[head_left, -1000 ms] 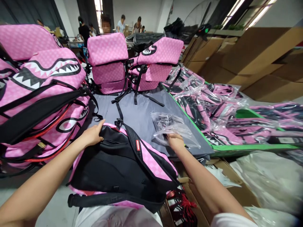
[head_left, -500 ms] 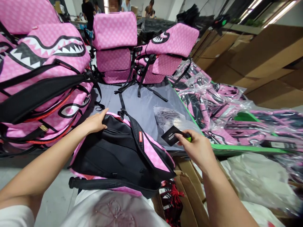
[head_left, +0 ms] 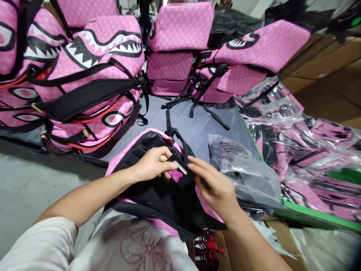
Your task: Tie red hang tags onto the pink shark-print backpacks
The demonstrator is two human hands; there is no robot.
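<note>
A black card (head_left: 178, 165) with white print and a pink bear is pinched between the thumb and fingers of my left hand (head_left: 156, 162). My right hand (head_left: 216, 184) is curled just right of the card, its fingertips close to the card's edge. Something small and dark shows in that palm, too hidden to name. Under both hands lies a pink and black backpack (head_left: 158, 195), back panel up, leaning from the table edge toward my body. Its black strap (head_left: 184, 146) runs up past the card.
Pink shark-mouth backpacks (head_left: 93, 75) are piled at left, with more stacks (head_left: 180, 28) at the back. A clear plastic bag (head_left: 234, 158) lies on the grey table (head_left: 152, 109). Bagged backpacks (head_left: 282, 131) fill the green-edged area at right, near cardboard boxes (head_left: 332, 67). A person (head_left: 145, 15) stands behind.
The card has passed from my right hand to my left, which left the backpack's top edge. My right hand moved in beside it. The view has shifted left.
</note>
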